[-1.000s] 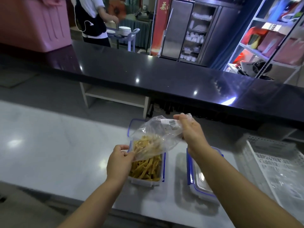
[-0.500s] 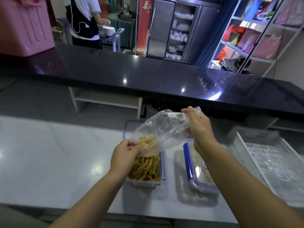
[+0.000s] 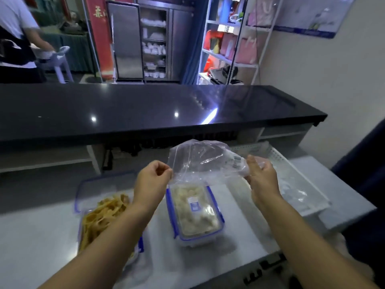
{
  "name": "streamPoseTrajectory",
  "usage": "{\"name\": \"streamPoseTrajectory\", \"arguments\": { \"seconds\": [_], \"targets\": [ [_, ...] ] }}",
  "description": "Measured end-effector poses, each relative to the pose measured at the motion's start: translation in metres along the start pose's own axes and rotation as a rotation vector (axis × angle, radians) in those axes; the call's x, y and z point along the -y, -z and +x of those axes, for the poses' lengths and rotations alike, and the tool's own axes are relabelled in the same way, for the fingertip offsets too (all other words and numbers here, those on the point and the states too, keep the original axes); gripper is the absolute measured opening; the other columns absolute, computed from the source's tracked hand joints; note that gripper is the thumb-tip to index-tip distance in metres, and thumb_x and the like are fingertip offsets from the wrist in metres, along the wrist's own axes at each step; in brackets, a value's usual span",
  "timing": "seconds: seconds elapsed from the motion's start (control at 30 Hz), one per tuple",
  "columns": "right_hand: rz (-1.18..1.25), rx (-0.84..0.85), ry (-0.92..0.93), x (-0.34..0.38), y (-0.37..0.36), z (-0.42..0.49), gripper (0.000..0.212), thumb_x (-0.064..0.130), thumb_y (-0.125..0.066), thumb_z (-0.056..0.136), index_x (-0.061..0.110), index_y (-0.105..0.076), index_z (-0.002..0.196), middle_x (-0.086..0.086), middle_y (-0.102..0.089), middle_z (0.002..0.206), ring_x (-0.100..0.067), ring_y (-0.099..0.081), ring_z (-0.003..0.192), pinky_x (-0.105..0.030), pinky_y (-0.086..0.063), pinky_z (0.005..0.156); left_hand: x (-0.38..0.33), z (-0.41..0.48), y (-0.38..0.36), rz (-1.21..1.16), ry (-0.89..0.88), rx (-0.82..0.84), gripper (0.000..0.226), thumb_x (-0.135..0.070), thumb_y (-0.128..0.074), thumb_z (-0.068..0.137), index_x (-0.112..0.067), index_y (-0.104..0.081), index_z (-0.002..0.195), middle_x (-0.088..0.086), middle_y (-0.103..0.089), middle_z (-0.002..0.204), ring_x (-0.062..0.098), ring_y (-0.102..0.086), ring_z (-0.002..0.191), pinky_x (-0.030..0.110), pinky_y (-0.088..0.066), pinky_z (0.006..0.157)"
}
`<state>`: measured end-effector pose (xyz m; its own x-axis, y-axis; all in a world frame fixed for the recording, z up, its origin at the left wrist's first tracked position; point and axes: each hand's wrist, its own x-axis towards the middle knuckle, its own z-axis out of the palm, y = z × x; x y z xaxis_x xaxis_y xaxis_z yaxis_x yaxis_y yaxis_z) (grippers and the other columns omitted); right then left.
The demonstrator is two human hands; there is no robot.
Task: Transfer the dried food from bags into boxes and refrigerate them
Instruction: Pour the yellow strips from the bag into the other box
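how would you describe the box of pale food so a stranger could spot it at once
On the white counter, just below the clear plastic bag that the left hand and right hand hold up, sits a clear rectangular plastic box with blue clips. Unlike the open box of yellow strips beside it, it is lidded, holds pale whitish pieces and bears a small blue label.

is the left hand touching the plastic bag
Touching. The head view shows the left hand pinching the left edge of the plastic bag between its fingertips, while the right hand holds the other end.
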<state>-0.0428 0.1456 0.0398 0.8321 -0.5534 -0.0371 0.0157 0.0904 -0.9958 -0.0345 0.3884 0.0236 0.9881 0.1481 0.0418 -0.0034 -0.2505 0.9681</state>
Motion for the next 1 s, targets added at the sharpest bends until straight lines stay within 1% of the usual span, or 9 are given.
{"name": "streamPoseTrajectory", "arguments": {
  "seconds": [0.1,0.2,0.3,0.53,0.63,0.73,0.83,0.9,1.0],
  "targets": [
    [-0.104,-0.099,0.033,0.002,0.058,0.03,0.007,0.023,-0.063,0.09,0.022,-0.056,0.092,-0.008,-0.062,0.106,-0.026,-0.06,0.093,-0.038,-0.051,0.081,-0.015,0.01,-0.066,-0.012,-0.022,0.066,0.01,-0.012,-0.063,0.084,-0.017,-0.063,0.075,0.002,-0.065,0.07,0.016,-0.058,0.064,0.034,-0.048,0.063],
    [-0.189,-0.189,0.048,0.005,0.109,0.06,0.013,0.02,-0.061,0.091,0.018,-0.055,0.103,-0.007,-0.058,0.113,-0.02,-0.056,0.094,-0.033,-0.047,0.082,-0.031,0.016,-0.131,-0.042,-0.007,0.168,0.007,-0.009,-0.058,0.087,-0.008,-0.061,0.08,0.008,-0.066,0.073,0.015,-0.057,0.056,0.032,-0.049,0.055],
    [-0.257,-0.224,0.043,0.002,0.146,0.086,0.018,0.018,-0.06,0.092,0.017,-0.054,0.109,-0.008,-0.058,0.118,-0.023,-0.056,0.106,-0.036,-0.047,0.091,-0.04,0.026,-0.187,-0.071,0.022,0.21,0.01,-0.007,-0.055,0.088,-0.005,-0.059,0.079,0.01,-0.065,0.071,0.016,-0.059,0.056,0.034,-0.054,0.059],
    [-0.67,-0.208,0.179,-0.019,0.184,0.134,0.027,0.016,-0.05,0.097,0.017,-0.052,0.123,-0.004,-0.05,0.128,-0.015,-0.046,0.107,-0.024,-0.038,0.08,-0.038,0.058,-0.266,0.086,0.035,0.224,0.011,-0.011,-0.056,0.09,-0.012,-0.061,0.08,0.006,-0.067,0.076,0.016,-0.062,0.062,0.035,-0.055,0.064],
    [-0.946,-0.072,0.361,-0.032,0.174,0.147,0.033,0.017,-0.049,0.096,0.017,-0.054,0.129,-0.008,-0.046,0.14,-0.025,-0.041,0.128,-0.033,-0.04,0.099,-0.03,0.067,-0.283,0.184,0.049,0.252,0.016,-0.01,-0.057,0.089,-0.016,-0.058,0.074,0.006,-0.066,0.075,0.016,-0.062,0.062,0.029,-0.051,0.057],
    [-1.296,0.226,0.47,-0.048,0.16,0.159,0.048,0.032,-0.04,0.1,0.026,-0.031,0.147,-0.006,-0.017,0.159,-0.024,-0.011,0.147,-0.038,-0.007,0.119,-0.023,0.072,-0.29,0.28,0.043,0.265,0.015,-0.012,-0.058,0.088,-0.017,-0.059,0.073,0.004,-0.066,0.073,0.015,-0.061,0.058,0.023,-0.044,0.052],
    [-1.513,0.438,0.407,-0.066,0.15,0.17,0.054,0.047,-0.026,0.1,0.036,-0.009,0.151,-0.002,0.009,0.161,-0.02,0.012,0.147,-0.039,0.008,0.117,-0.018,0.071,-0.291,0.306,0.041,0.244,0.006,-0.017,-0.06,0.088,-0.015,-0.062,0.082,0.0,-0.066,0.078,0.011,-0.061,0.062,0.027,-0.047,0.059],
    [-1.583,0.534,0.305,-0.076,0.146,0.176,0.055,0.051,-0.022,0.1,0.035,-0.008,0.151,-0.002,0.013,0.16,-0.022,0.012,0.147,-0.041,0.006,0.119,-0.014,0.07,-0.288,0.319,0.03,0.233,0.003,-0.02,-0.06,0.088,-0.018,-0.06,0.09,-0.005,-0.063,0.085,0.005,-0.058,0.07,0.027,-0.048,0.066],
    [-1.649,0.603,0.218,-0.089,0.143,0.181,0.056,0.049,-0.02,0.1,0.033,-0.007,0.152,-0.004,0.013,0.16,-0.024,0.011,0.147,-0.044,0.003,0.12,-0.008,0.07,-0.282,0.351,0.008,0.208,0.02,-0.024,-0.062,0.087,-0.018,-0.06,0.106,-0.006,-0.059,0.099,0.011,-0.057,0.088,0.025,-0.046,0.075]
  ]
}}
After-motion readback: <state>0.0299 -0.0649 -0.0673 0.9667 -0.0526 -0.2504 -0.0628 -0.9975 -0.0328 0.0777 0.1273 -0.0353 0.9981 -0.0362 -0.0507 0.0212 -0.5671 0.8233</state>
